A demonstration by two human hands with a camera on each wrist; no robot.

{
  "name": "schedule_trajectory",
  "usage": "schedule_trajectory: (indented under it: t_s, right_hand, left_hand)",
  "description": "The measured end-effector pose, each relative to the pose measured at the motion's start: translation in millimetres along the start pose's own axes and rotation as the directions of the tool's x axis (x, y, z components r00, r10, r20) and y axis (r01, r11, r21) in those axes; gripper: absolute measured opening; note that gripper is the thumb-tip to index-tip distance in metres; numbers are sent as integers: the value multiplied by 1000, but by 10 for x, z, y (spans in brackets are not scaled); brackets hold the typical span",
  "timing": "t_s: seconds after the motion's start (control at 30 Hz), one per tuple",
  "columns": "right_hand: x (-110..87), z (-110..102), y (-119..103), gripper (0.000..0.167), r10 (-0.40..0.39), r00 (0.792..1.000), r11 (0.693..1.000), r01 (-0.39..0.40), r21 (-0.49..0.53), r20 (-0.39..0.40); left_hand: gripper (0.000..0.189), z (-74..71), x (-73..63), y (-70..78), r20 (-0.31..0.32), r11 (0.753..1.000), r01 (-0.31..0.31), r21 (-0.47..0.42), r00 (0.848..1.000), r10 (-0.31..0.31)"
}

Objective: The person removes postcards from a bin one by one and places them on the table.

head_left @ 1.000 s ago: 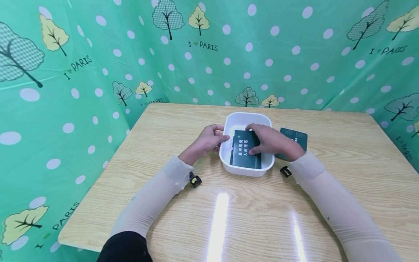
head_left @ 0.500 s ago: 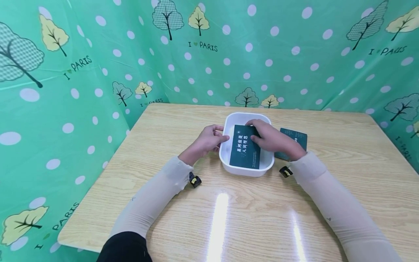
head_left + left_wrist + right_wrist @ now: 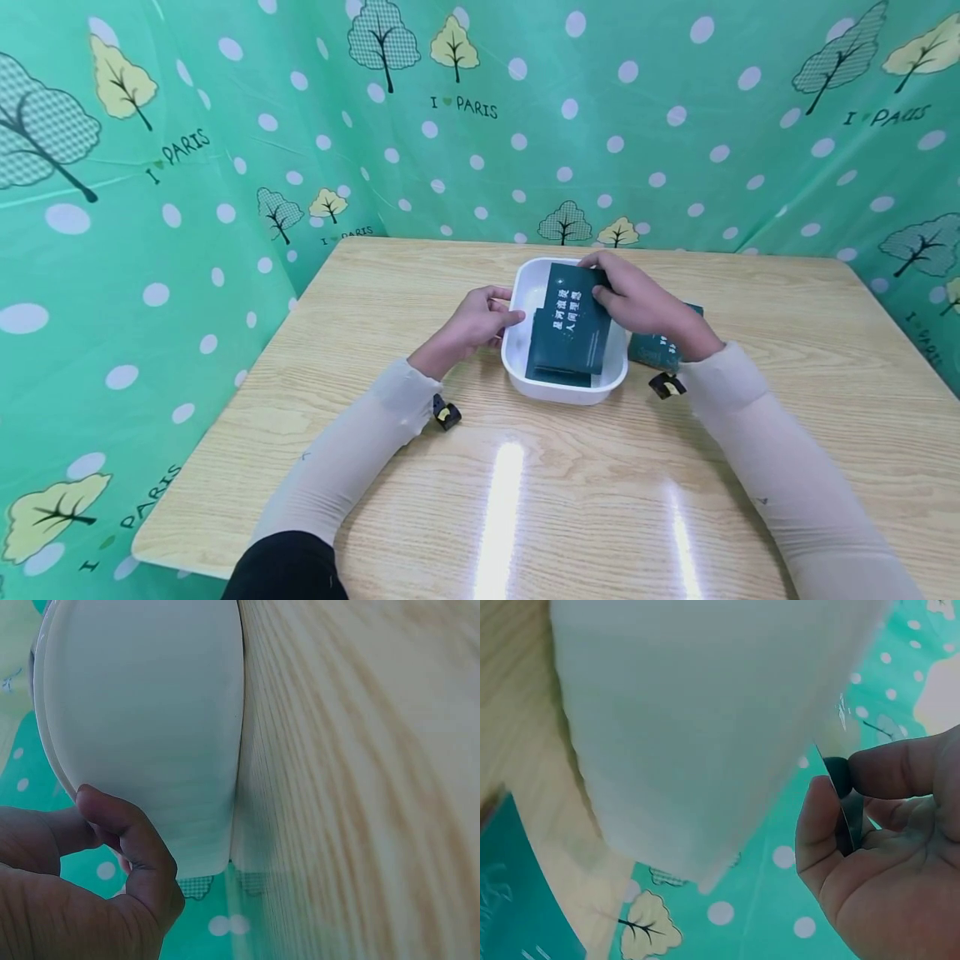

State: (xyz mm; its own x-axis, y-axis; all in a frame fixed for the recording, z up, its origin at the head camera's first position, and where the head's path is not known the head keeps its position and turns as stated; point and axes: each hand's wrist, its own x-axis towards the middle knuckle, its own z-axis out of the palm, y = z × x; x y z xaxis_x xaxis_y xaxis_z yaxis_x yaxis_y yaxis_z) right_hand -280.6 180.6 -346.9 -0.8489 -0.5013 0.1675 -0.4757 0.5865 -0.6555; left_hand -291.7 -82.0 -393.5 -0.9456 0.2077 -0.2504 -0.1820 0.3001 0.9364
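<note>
Before a green curtain (image 3: pixel 480 158) of white dots, trees and the word "PARIS", we look down on a pale wooden table (image 3: pixel 420 500) where a white basin (image 3: pixel 551 393), rounded at its corners, sits upright near the far edge. A person in pale sleeves (image 3: pixel 360 450) works over it with both hands. The left hand (image 3: pixel 480 321), fingers bent, pinches the basin's left rim, we judge to stop it sliding. The right hand (image 3: pixel 637 296), over the opposite side, has thumb and fingers closed on the edge of a dark green booklet (image 3: pixel 577 325), white Chinese characters facing up; gripping only the edge, we suppose, leaves the cover flat and uncovered. A second booklet (image 3: pixel 558 377) lies in the basin, partly under the held one; whether the two touch, we cannot tell. A third booklet (image 3: pixel 654 352) rests on the table just beside the basin's right side, partly hidden by the right hand and wrist. Only the head view shows us inside the basin. The left wrist view gives its smooth outer wall; the right wrist view, the held booklet's thin edge between thumb and fingers.
</note>
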Motion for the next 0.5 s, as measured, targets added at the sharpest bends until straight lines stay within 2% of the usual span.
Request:
schedule_trajectory:
  t_s: [0.23,0.5]
  right_hand:
    - [-51,-149,-40,37,-5,997,1000,7,25,-74]
    - [-152,-316,-85,35,-4,984,999,13,51,-176]
  left_hand:
    - [42,-4,12,-15,2,1000,-5,-6,1000,5]
    - [44,-2,19,-23,5,1000,-11,0,1000,11]
